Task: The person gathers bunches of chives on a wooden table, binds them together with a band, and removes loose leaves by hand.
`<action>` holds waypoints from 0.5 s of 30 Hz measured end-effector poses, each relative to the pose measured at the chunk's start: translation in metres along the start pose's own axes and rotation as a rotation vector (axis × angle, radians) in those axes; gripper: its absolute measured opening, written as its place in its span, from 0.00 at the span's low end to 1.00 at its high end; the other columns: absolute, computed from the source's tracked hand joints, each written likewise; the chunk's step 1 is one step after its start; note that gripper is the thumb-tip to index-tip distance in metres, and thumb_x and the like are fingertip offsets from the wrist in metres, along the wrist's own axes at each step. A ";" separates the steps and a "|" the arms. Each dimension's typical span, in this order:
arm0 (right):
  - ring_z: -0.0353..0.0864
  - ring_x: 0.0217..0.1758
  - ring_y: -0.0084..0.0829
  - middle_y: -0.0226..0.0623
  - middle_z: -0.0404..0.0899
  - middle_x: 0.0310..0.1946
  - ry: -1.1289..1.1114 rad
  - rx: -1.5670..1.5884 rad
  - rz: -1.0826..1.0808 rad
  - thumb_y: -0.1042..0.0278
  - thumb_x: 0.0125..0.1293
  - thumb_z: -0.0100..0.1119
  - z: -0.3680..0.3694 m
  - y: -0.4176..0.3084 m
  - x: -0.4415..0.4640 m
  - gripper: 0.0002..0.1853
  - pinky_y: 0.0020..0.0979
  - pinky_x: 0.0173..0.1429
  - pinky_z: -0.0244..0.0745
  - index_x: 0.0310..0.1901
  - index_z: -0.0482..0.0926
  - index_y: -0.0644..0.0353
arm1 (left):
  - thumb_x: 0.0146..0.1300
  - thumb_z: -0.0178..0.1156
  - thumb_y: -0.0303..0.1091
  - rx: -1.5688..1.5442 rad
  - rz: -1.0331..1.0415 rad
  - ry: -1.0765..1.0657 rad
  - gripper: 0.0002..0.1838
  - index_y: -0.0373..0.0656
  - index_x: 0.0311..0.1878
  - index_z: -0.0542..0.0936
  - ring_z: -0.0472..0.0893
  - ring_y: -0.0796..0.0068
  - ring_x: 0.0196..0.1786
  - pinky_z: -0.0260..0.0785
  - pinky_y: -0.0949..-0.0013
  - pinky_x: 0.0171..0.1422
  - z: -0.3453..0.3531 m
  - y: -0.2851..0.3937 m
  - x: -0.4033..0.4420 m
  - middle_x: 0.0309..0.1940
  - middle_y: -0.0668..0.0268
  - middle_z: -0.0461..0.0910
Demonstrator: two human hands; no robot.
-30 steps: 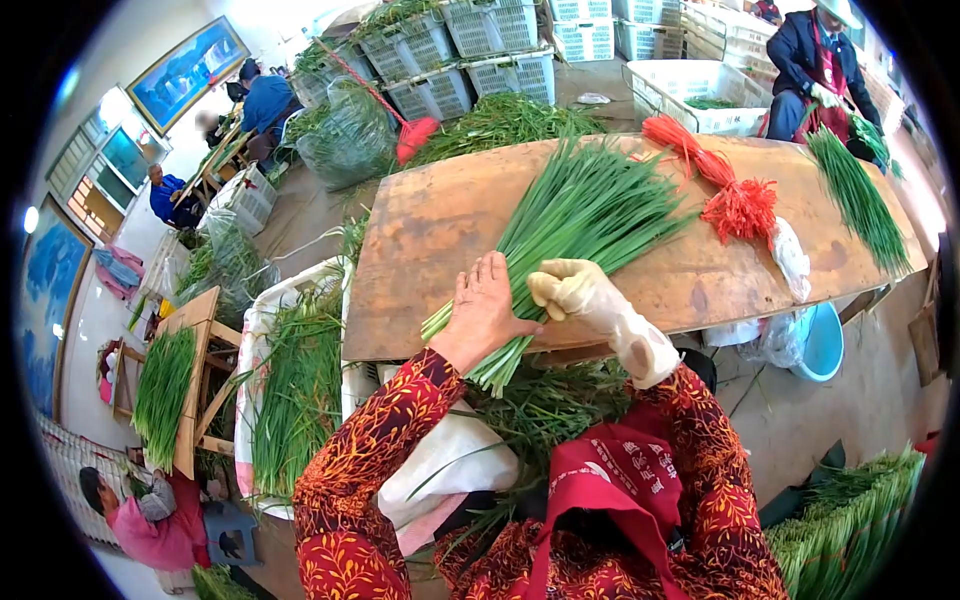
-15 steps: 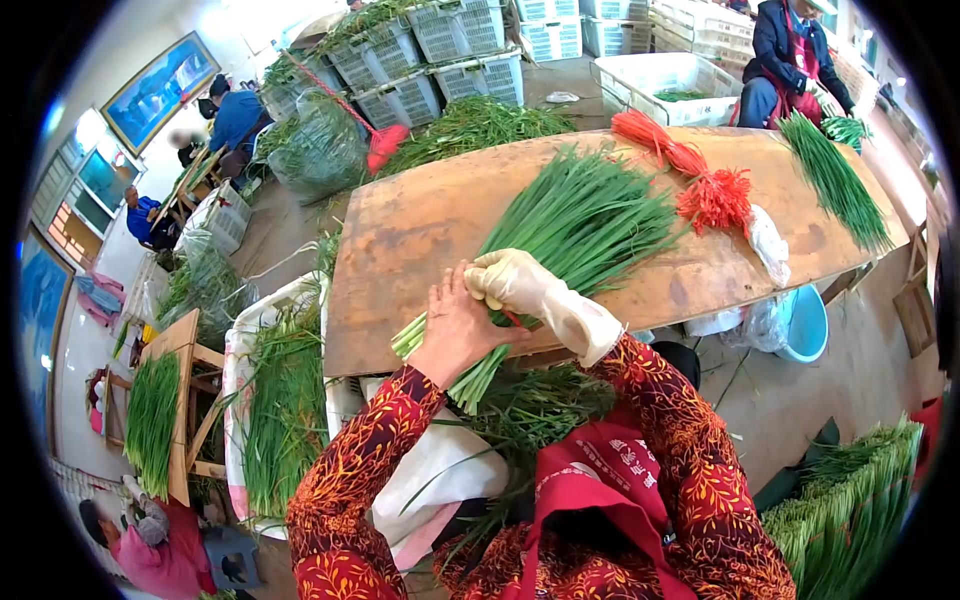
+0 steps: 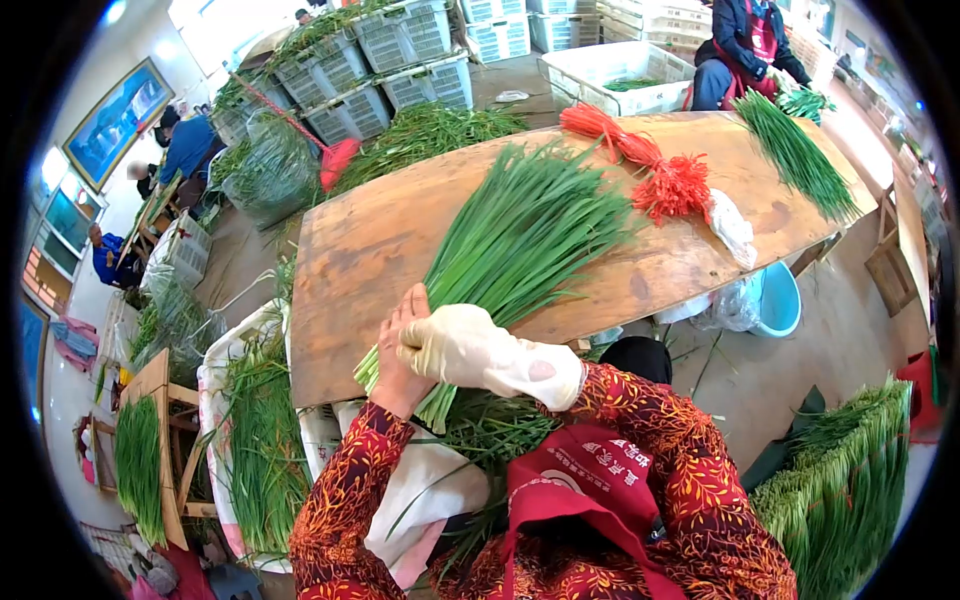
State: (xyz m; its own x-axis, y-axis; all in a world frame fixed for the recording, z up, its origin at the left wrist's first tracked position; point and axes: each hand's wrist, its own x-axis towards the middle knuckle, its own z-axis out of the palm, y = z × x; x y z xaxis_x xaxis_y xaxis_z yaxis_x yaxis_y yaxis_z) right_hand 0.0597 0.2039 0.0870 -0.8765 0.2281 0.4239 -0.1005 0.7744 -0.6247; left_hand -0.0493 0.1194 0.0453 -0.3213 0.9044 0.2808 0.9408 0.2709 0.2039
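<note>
Two green bunches point(image 3: 525, 235) on the near tabletop point(image 3: 345, 270), one blue basin point(image 3: 778, 300)

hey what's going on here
A person at a wooden table is handling a bundle of long green stalks. The bare left hand is on the pale lower end; the gloved right hand is right up against it, and whether it holds anything is hidden. Red strands lie farther along the table, and another green bundle lies near a seated person.
</note>
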 end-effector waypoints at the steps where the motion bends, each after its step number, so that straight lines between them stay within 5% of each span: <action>1: 0.77 0.27 0.49 0.47 0.76 0.21 -0.091 0.020 0.042 0.57 0.59 0.53 -0.005 -0.003 -0.008 0.12 0.41 0.32 0.73 0.28 0.78 0.57 | 0.52 0.61 0.52 0.064 0.037 0.027 0.42 0.32 0.63 0.59 0.71 0.54 0.60 0.62 0.53 0.62 -0.002 0.002 0.001 0.59 0.49 0.68; 4: 0.79 0.27 0.37 0.38 0.78 0.20 -0.614 0.316 0.241 0.51 0.64 0.49 -0.066 -0.023 -0.034 0.17 0.37 0.36 0.73 0.35 0.79 0.58 | 0.45 0.66 0.56 0.061 -0.187 -0.154 0.49 0.32 0.63 0.59 0.71 0.55 0.60 0.63 0.55 0.62 -0.018 0.026 0.010 0.59 0.49 0.68; 6: 0.79 0.30 0.29 0.36 0.78 0.22 -0.700 0.390 0.365 0.47 0.62 0.51 -0.117 -0.023 -0.061 0.19 0.33 0.37 0.72 0.38 0.79 0.57 | 0.38 0.70 0.60 0.063 -0.175 -0.086 0.55 0.31 0.62 0.59 0.71 0.55 0.59 0.63 0.56 0.62 -0.017 0.029 0.008 0.58 0.48 0.69; 10: 0.75 0.33 0.18 0.29 0.79 0.32 0.313 0.355 0.721 0.60 0.63 0.60 -0.149 0.046 -0.107 0.16 0.21 0.36 0.70 0.46 0.79 0.62 | 0.37 0.70 0.59 0.100 -0.131 -0.034 0.54 0.31 0.61 0.60 0.72 0.53 0.58 0.64 0.56 0.60 -0.011 0.026 0.005 0.57 0.49 0.69; 15: 0.77 0.33 0.26 0.30 0.81 0.29 0.404 0.019 0.785 0.50 0.57 0.63 -0.137 0.122 -0.106 0.19 0.32 0.40 0.70 0.44 0.81 0.55 | 0.37 0.71 0.58 0.101 -0.126 -0.034 0.53 0.31 0.60 0.60 0.72 0.54 0.56 0.65 0.56 0.59 -0.015 0.030 0.004 0.57 0.49 0.70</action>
State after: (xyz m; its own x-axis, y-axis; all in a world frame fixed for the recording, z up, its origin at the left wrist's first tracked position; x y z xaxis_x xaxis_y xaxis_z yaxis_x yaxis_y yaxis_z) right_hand 0.2051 0.3549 0.0558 -0.4628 0.8841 0.0651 0.4494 0.2973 -0.8424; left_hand -0.0237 0.1265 0.0668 -0.4353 0.8713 0.2267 0.8998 0.4131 0.1401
